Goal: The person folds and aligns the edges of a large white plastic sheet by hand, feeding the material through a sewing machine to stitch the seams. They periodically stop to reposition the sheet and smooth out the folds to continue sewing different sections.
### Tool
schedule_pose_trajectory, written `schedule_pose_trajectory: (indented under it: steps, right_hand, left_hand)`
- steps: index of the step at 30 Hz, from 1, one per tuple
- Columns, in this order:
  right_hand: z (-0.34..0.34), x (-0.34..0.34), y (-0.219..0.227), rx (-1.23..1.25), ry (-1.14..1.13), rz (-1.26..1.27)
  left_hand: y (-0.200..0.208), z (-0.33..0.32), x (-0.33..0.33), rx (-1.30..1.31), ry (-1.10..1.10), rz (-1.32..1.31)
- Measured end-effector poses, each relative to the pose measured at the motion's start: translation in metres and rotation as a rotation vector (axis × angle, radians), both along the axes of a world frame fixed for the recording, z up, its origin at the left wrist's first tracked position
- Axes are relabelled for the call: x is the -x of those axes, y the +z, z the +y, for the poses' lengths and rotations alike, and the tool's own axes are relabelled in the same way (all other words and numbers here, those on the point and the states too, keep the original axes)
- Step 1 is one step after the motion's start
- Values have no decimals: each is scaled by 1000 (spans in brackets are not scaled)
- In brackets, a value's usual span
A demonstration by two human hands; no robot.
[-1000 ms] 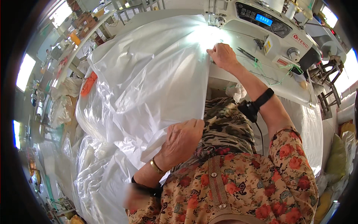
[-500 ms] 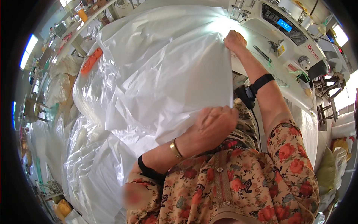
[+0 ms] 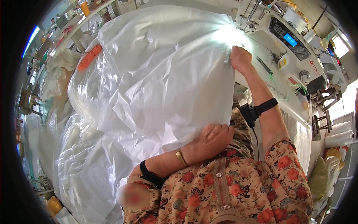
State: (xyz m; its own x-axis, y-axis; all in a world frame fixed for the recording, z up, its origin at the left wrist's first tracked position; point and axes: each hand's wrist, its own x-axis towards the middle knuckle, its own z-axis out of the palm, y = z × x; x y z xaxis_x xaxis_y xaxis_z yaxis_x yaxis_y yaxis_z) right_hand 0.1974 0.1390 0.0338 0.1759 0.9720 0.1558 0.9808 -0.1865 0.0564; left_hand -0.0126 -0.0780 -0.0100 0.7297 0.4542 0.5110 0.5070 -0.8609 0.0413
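Note:
A large sheet of glossy white plastic [image 3: 160,74] spreads over the table in many creases and drapes toward me. My left hand [image 3: 214,139] grips its right edge close to my body, fingers curled in. Farther off, my right hand [image 3: 241,59] is closed on the same edge, just short of the lit needle area of a white sewing machine [image 3: 294,44]. Between the two hands the edge runs fairly straight. Glare hides the needle and the sheet beneath it.
Dark thread snips [image 3: 264,64] lie on the machine bed right of my right hand, near green thread ends. An orange bundle [image 3: 90,57] rests at the sheet's left side. A wooden stool [image 3: 323,108] stands at the right. Clear plastic bags [image 3: 56,84] lie at the left.
Both hands have come nearer to my body, still holding the sheet's edge. The sheet has shifted with them, and my view has moved slightly.

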Motion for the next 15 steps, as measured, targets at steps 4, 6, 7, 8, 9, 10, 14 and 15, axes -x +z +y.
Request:
schedule_pose_trajectory:
  steps: [4, 6, 7, 8, 9, 10, 14, 15]
  right_hand:
    - [-2, 16, 12, 117, 32, -147]
    - [0, 18, 15, 140, 54, -168]
    - [1, 16, 15, 138, 62, -173]
    - [2, 15, 15, 135, 71, -178]
    - [3, 14, 15, 133, 67, -179]
    - [6, 13, 16, 133, 69, -191]
    - [18, 9, 15, 85, 121, -188]
    - [22, 9, 13, 85, 121, -183]
  left_hand:
    - [-5, 3, 2, 45, -43, -71]
    - [-5, 6, 4, 57, -57, -99]
    - [-4, 8, 5, 63, -78, -132]
    - [-4, 10, 5, 68, -99, -164]
    - [-7, 12, 4, 66, -102, -166]
    - [-9, 14, 4, 97, -78, -57]
    - [-4, 31, 4, 288, -106, 37]
    - [1, 36, 5, 288, -105, 43]
